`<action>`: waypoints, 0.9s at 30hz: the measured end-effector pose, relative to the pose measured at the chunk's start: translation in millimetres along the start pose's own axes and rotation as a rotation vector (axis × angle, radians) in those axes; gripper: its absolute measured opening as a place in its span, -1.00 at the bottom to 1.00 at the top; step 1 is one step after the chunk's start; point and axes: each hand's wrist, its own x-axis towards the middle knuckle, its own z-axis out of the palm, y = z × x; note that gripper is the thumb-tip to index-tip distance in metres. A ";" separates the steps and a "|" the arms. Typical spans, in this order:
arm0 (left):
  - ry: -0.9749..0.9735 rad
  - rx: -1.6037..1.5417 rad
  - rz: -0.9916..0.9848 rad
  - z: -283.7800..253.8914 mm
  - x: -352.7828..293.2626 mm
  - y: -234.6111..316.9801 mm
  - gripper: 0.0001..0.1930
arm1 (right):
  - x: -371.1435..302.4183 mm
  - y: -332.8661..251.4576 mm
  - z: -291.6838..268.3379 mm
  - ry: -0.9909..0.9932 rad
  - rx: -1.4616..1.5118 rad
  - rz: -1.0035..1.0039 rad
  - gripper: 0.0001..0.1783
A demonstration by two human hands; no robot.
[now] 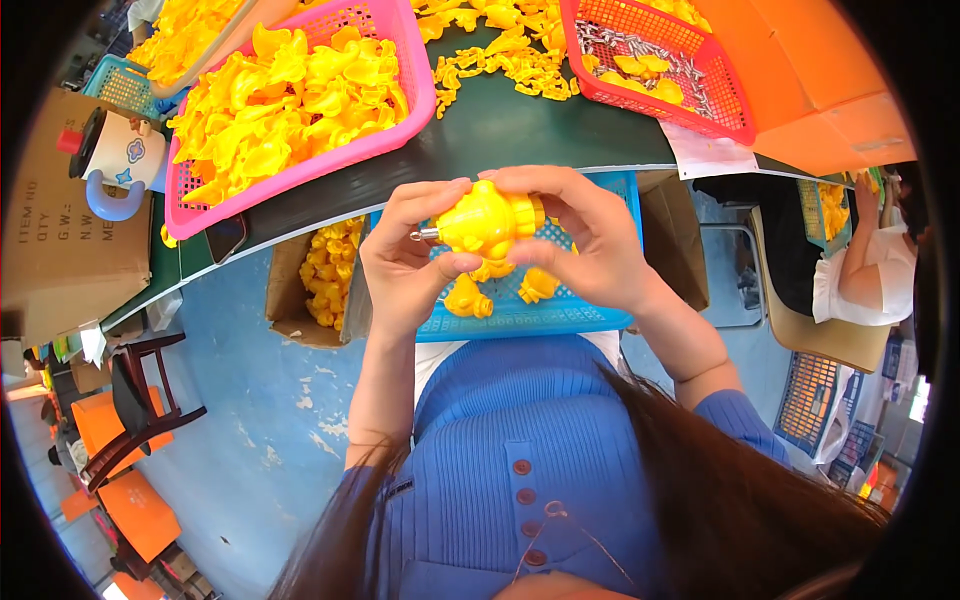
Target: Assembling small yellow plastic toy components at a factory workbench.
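Between my two hands is a rounded yellow plastic toy part point(483, 222) with a small metal pin point(425, 235) sticking out of its left side. My left hand point(408, 240) grips its left side, thumb below and fingers above. Around its right side curl the fingers of my right hand point(590, 235), with the thumb pressed against the underside. Below the hands, a blue plastic basket point(520, 322) rests by my lap. Inside it lie a few more yellow pieces, among them a rounded yellow part point(466, 298); the hands hide some of the basket.
A pink basket point(418, 85) of yellow shells stands at the left on the dark green table point(500, 140). At the right, a red basket point(690, 118) holds metal pins and yellow pieces. A cardboard box point(290, 300) of yellow parts sits below. Another person point(865, 265) sits at far right.
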 end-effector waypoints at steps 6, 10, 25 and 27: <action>-0.011 -0.021 0.042 -1.9 -5.6 -10.3 -0.52 | 7.2 -1.1 3.1 -0.058 -0.419 -0.158 -0.35; -0.035 -0.010 0.083 1.7 -4.8 -6.2 -0.53 | 7.1 1.5 3.4 -0.030 -0.469 -0.270 -0.36; 0.227 -0.120 -0.147 25.2 -5.5 -9.4 -0.71 | 0.2 18.1 13.0 0.147 -0.725 -0.473 -0.37; 0.066 -0.109 -0.068 20.9 -3.8 -7.1 -0.69 | 0.0 20.1 10.3 0.138 -0.746 -0.524 -0.36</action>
